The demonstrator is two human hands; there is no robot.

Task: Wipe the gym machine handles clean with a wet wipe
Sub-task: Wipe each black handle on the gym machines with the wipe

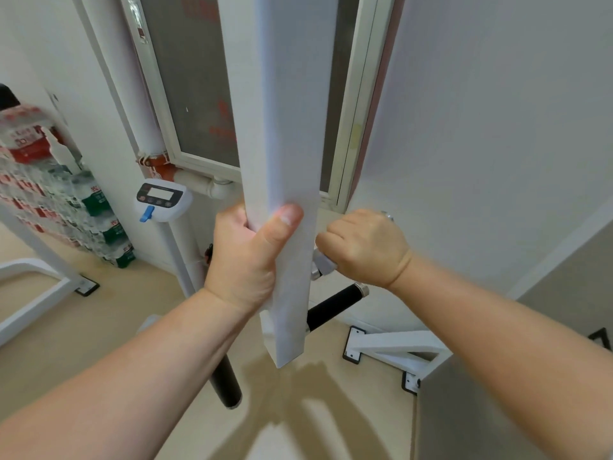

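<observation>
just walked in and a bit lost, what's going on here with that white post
A person is gripping the machine's white post with the left hand, thumb laid across its front. The right hand is curled round a silver knob on the post's right side. Lower down, the right black handle and the left black handle are untouched. No wet wipe shows in either hand, so wiping does not look under way.
</observation>
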